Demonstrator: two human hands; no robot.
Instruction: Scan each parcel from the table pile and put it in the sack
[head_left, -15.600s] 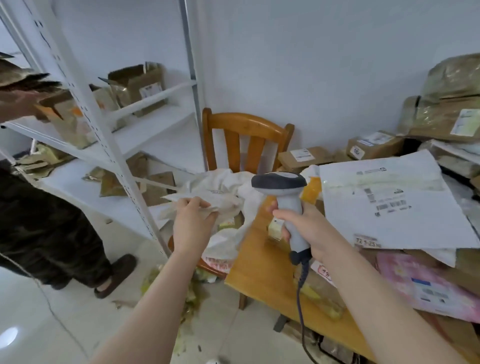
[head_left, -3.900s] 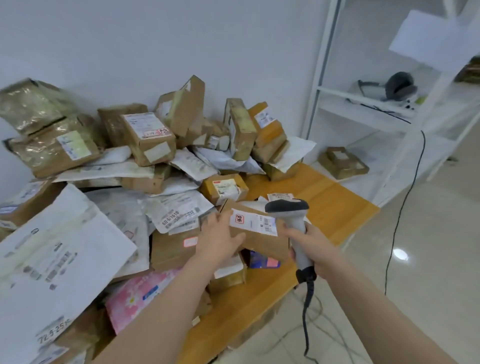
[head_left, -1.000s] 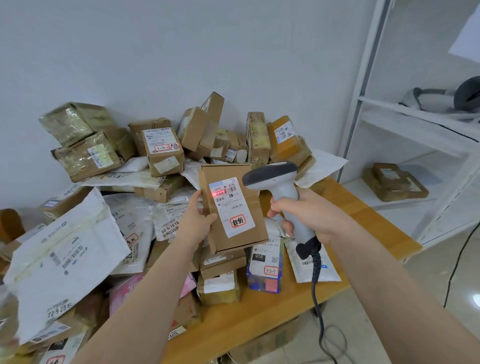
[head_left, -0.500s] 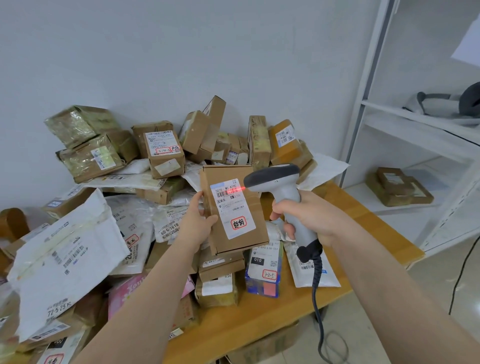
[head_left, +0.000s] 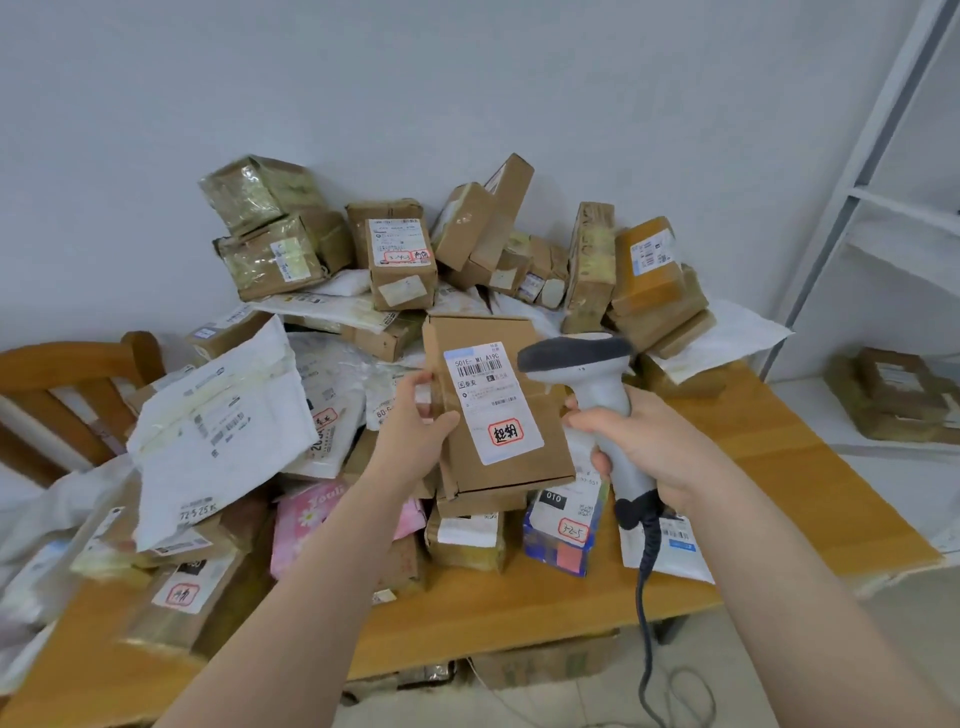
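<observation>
Far left of the held parcel, a curved wooden chair back (head_left: 78, 374) pokes up beyond the table. Nearer the parcel lies a big white mailer (head_left: 218, 426), crumpled and stained, with a glossy pink flowered packet (head_left: 306, 519) beneath it.

The left hand (head_left: 415, 436) grips the parcel (head_left: 493, 410) by its left edge, thumb across the front and fingers curled behind. The parcel is a flat brown cardboard box held upright above the wooden table (head_left: 769, 467). Its face carries a long white label with a barcode and a red-ringed handwritten mark.

Just right of the parcel, the scanner (head_left: 587, 374) is smooth pale plastic with a dark hooded head turned toward the label. The right hand (head_left: 644, 441) wraps tightly round its handle, and a dark cable (head_left: 647, 597) hangs from the butt.

Behind the parcel the pile (head_left: 405, 249) rises against the wall: taped cartons, some in shiny film, with limp white bags between. Under the parcel, small boxes (head_left: 467, 535) and a blue packet (head_left: 561, 530) crowd the tabletop. Far right of the parcel stands white metal shelving (head_left: 904, 244) with flat cartons (head_left: 893, 395) on a low shelf.
</observation>
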